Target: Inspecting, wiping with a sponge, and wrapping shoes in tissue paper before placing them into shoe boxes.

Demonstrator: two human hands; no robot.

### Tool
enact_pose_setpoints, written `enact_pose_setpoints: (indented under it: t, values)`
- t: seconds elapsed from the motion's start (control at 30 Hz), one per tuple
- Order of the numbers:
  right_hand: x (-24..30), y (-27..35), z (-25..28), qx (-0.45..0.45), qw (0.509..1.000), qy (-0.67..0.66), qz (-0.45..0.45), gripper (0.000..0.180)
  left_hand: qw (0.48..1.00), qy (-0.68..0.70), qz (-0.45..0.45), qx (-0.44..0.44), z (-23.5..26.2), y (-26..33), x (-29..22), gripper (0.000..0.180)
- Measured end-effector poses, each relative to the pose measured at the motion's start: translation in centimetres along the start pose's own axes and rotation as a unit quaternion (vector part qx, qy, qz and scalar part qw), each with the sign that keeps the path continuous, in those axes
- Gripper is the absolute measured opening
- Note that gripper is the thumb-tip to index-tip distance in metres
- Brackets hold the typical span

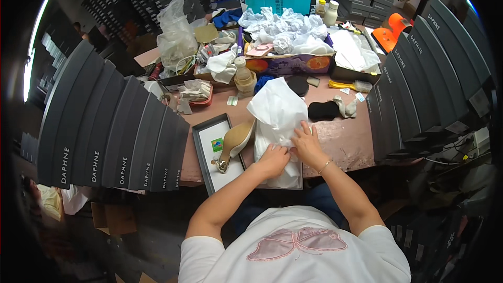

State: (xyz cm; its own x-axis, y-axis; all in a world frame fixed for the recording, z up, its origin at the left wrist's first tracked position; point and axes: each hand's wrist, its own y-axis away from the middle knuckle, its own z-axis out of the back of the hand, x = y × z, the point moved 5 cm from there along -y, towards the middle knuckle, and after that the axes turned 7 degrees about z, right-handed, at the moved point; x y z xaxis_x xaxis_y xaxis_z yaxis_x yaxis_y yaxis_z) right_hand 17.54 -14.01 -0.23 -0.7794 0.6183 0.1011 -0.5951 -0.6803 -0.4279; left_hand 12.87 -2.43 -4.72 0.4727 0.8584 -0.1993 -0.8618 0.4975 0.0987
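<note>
White tissue paper (277, 106) lies bunched and partly spread over a grey shoebox (298, 184) in front of me. My left hand (274, 161) rests on the paper, its fingers bent in and closed on a fold. Just to its right, my right hand (308, 145) presses on the same paper with fingers apart. What lies beneath the paper is hidden. Left of it, a heeled shoe (233, 141) with a tan sole lies sole up across a second grey box part (201, 149) with a white inside and a small green card (217, 144).
Stacks of dark grey shoeboxes flank the table at left (112, 126) and right (419, 78). Behind the paper stand a glue bottle (243, 76), a purple box (288, 65) of crumpled tissue and a plastic bag (177, 36). A black sponge-like pad (323, 110) and yellow-handled brush (341, 84) lie right.
</note>
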Motion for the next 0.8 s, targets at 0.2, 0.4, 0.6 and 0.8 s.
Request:
enact_pose_setpoints:
  t: [0.2,0.4,0.6,0.8]
  values:
    - [-4.8,-2.0,1.3,-0.112,0.830,-0.483,-0.255,0.023,0.907,0.376,0.123,-0.146,2.3,4.0,3.6,0.046]
    - [1.5,-6.3,8.0,-0.084,0.933,-0.349,-0.008,0.023,0.802,0.229,0.205,-0.513,16.3,8.3,0.4,0.051]
    - [8.4,-13.6,9.9,-0.088,0.924,-0.367,0.060,0.036,0.583,0.316,0.362,-0.655,17.0,20.9,10.1,0.028]
    - [14.6,-11.0,-3.3,0.136,0.944,-0.022,0.300,0.061,0.542,0.008,0.381,-0.749,18.9,34.2,6.7,0.021]
